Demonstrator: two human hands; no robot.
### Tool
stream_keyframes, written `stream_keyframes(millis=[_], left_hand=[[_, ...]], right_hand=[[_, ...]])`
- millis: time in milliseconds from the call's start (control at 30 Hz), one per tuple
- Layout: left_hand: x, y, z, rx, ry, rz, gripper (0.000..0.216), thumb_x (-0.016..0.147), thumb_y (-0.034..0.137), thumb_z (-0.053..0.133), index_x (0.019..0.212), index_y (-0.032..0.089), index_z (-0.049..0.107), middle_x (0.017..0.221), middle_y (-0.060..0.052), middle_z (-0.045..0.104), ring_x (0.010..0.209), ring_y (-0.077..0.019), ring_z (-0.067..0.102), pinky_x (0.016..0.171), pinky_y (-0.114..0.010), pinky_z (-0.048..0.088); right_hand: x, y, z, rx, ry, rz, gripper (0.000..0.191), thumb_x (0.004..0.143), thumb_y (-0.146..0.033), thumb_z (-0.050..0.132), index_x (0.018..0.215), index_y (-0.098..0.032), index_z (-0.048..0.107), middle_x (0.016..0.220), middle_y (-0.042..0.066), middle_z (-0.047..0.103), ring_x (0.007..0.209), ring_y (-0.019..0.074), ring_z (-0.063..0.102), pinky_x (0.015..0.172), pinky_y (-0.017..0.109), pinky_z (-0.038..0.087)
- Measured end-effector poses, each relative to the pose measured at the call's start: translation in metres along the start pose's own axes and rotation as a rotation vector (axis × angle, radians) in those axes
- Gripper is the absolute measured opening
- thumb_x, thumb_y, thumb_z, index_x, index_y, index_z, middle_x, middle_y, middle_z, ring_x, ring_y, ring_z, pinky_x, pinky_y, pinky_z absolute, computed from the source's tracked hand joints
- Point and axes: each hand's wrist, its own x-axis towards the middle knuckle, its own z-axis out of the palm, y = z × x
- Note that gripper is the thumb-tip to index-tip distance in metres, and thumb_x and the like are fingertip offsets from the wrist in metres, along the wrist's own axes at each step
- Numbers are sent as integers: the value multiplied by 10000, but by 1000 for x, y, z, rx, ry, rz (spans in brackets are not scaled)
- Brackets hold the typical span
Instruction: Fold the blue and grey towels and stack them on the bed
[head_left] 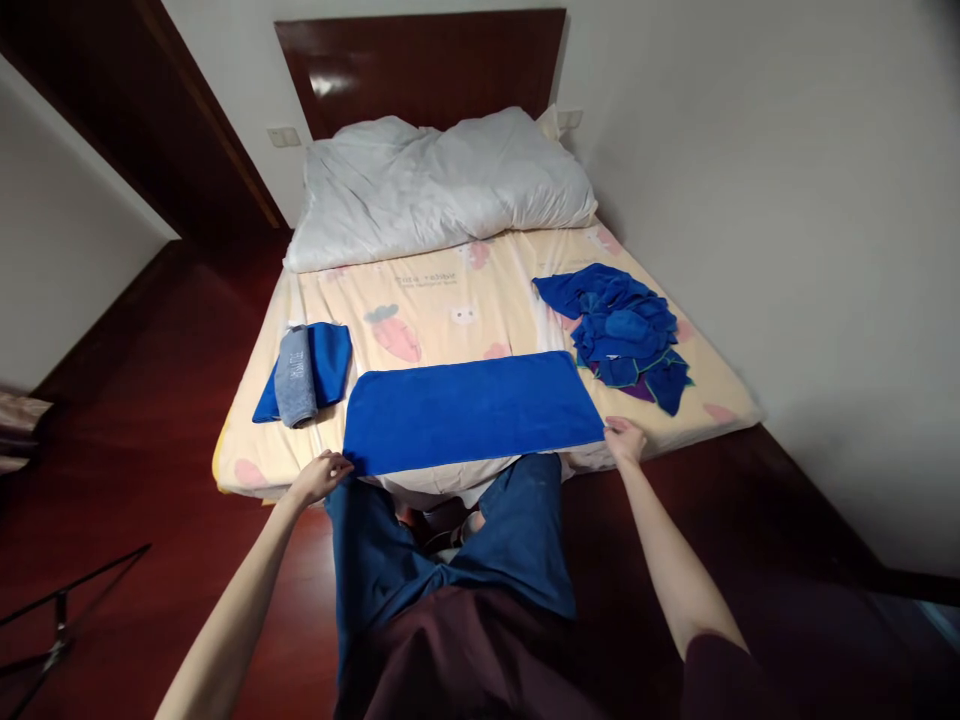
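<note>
A blue towel [472, 410] lies flat in a long strip across the near edge of the bed, in front of my knees. My left hand [322, 477] is closed on its near left corner, with the fingertips pinched together. At the near right corner my right hand [624, 440] pinches the same towel. To the left sits a rolled grey towel [296, 378] with lettering, resting on a folded blue cloth [330, 360]. A crumpled heap of blue cloths [626, 325], some with green edging, lies to the right, beyond my right hand.
The bed [442, 300] has a cream sheet with a carrot print. A bulky white quilt [442, 190] is piled against the dark wooden headboard [427, 70]. A wall [810, 220] runs close along the right side. A thin black metal frame [60, 610] stands at lower left.
</note>
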Motion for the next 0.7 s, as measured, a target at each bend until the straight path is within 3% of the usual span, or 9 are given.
stream_keyframes(millis=[67, 167, 267, 367, 467, 567, 700], left_hand=[[11, 3, -4, 14, 56, 7, 503, 961, 527, 394, 974, 204, 779, 978, -116, 748, 945, -293, 650, 898, -430, 538], [34, 9, 0, 48, 193, 9, 511, 976, 519, 375, 1101, 207, 759, 1213, -122, 714, 1153, -306, 622, 1049, -459, 489], [62, 22, 13, 108, 274, -26, 593, 983, 511, 340, 1317, 144, 664, 1478, -152, 549, 1385, -335, 478, 1167, -501, 386], [93, 37, 29, 148, 282, -110, 685, 990, 518, 304, 1494, 95, 491, 1635, -170, 320, 1532, -363, 241, 1221, -551, 276], [121, 44, 39, 151, 240, -221, 726, 996, 528, 291, 1571, 92, 365, 1676, -173, 198, 1557, -391, 120, 1222, -602, 217], [142, 40, 42, 157, 210, -282, 742, 995, 530, 292, 1588, 85, 324, 1680, -180, 180, 1556, -400, 108, 1223, -608, 192], [157, 29, 39, 184, 258, -234, 706, 992, 507, 329, 1557, 88, 392, 1655, -191, 255, 1542, -394, 164, 1221, -586, 214]], right_hand=[[-3, -12, 7, -106, -13, -144, 266, 697, -176, 616, 915, -156, 767, 1017, 155, 782, 1073, 319, 719, 1054, 478, 527], [-16, -34, 27, -283, -110, -469, 397, 862, -247, 529, 1181, -119, 727, 1345, 183, 662, 1306, 317, 583, 1149, 494, 433], [-34, -54, 59, -410, -265, -644, 493, 968, -329, 451, 1383, -116, 613, 1536, 163, 497, 1449, 310, 431, 1194, 509, 365], [-45, -69, 95, -515, -402, -710, 551, 1015, -388, 398, 1507, -156, 487, 1638, 123, 344, 1536, 295, 280, 1239, 529, 265], [-44, -77, 125, -570, -472, -709, 592, 1040, -439, 341, 1571, -179, 385, 1684, 94, 230, 1570, 283, 180, 1263, 530, 188], [-31, -77, 144, -631, -504, -663, 619, 1051, -469, 294, 1593, -172, 338, 1696, 92, 184, 1580, 286, 128, 1272, 533, 136], [-1, -73, 154, -682, -493, -665, 639, 1054, -507, 256, 1617, -207, 272, 1710, 61, 122, 1588, 258, 77, 1280, 533, 81]])
